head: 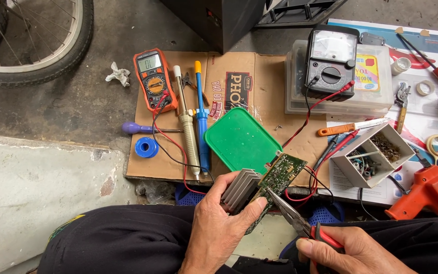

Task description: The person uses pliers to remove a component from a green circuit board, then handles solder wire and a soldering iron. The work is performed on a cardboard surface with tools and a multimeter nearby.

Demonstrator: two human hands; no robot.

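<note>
At lower right, the right hand (353, 253) grips red-handled pliers (300, 223), tips pointing up-left onto the circuit board (280, 177). Just left, at lower centre, the left hand (219, 223) clamps that board, its long axis running up-right, beside its grey heat sink (239, 187).

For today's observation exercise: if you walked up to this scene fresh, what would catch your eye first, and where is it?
First, low in the middle, the left hand grips a green circuit board with a grey finned heatsink, while the right hand points red-handled pliers at its edge. Behind lies a bright green tray on cardboard, with an orange multimeter at far left.
</note>
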